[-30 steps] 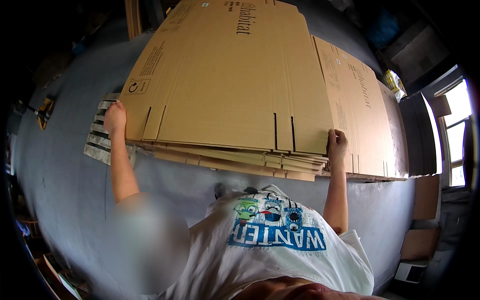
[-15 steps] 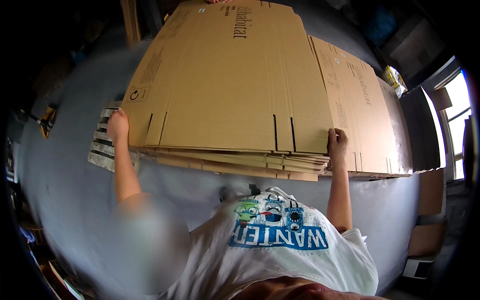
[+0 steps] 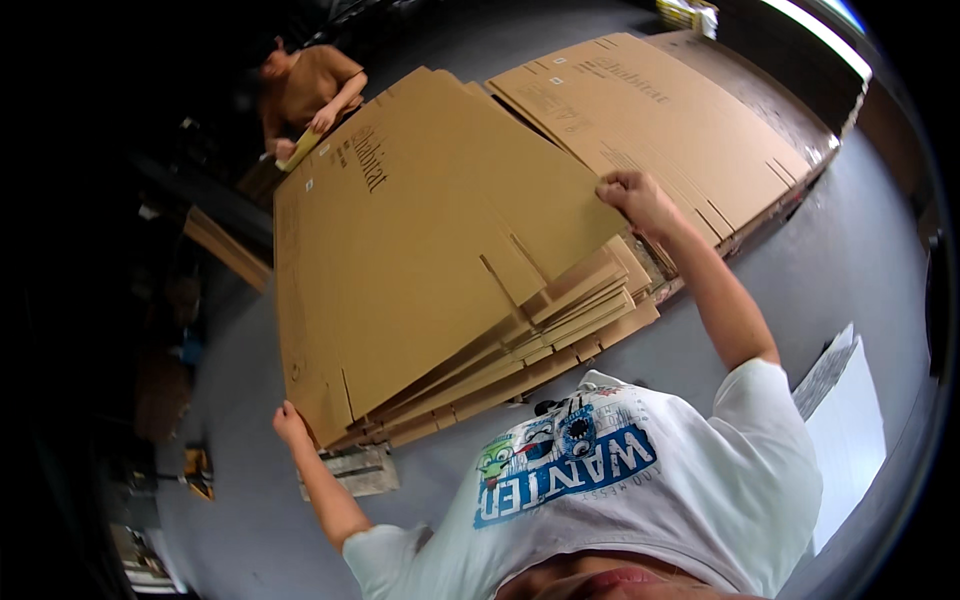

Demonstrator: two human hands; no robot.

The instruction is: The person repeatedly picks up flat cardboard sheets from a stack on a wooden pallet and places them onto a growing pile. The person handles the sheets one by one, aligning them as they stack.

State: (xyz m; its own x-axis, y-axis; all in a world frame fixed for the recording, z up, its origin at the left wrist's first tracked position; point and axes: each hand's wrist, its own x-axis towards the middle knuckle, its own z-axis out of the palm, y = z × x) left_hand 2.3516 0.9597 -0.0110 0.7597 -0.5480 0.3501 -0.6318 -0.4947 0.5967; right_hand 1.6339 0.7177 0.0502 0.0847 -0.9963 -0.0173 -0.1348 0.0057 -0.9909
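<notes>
A large flat brown cardboard box blank (image 3: 430,250) lies on top of a stack of similar cardboard blanks (image 3: 585,325). My right hand (image 3: 637,203) is closed on its near right corner, which is raised, so a gap shows above the sheets below. My left hand (image 3: 291,424) grips the near left corner, which sits lower; its fingertips are partly hidden by the board's edge. Dark slots run in from the blank's near edge, and print marks its far part.
A second stack of cardboard blanks (image 3: 660,110) stands to the right. Part of a pallet (image 3: 365,475) shows under the near left corner. At the far left edge a co-worker (image 3: 312,95) holds a yellowish strip. White sheets (image 3: 850,430) lie at right; a yellow-and-black object (image 3: 198,470) is on the floor.
The top blank's near right corner has risen with my right hand, opening a gap over the stack. My view has turned and tilted, and the co-worker now shows more fully.
</notes>
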